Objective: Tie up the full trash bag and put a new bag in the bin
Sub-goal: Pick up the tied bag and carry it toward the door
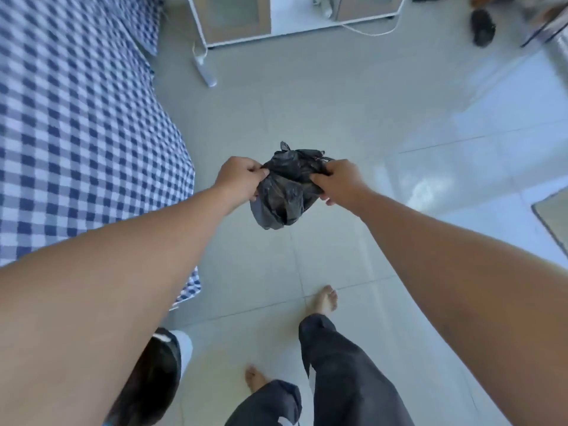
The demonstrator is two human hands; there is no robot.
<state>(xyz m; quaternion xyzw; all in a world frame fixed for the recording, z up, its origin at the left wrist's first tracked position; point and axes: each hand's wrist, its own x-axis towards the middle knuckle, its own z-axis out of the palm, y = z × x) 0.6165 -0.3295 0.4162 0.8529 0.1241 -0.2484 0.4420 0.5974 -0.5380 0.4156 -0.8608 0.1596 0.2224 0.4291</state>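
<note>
A crumpled black plastic trash bag [284,192] hangs in the air at the middle of the head view, above the tiled floor. My left hand [241,178] grips its left side with the fingers pinched into the plastic. My right hand [336,181] grips its right side in the same way. The bag's top edges stick up between the two hands. At the lower left a white bin [181,348] with a dark bag in it shows beside my left forearm, which hides most of it.
A bed with a blue and white checked cover [76,127] fills the left. A white cabinet [239,23], a power strip [205,67] and a cable lie at the back. Dark slippers [482,27] sit at the far right. My bare feet [322,301] stand on pale tiles.
</note>
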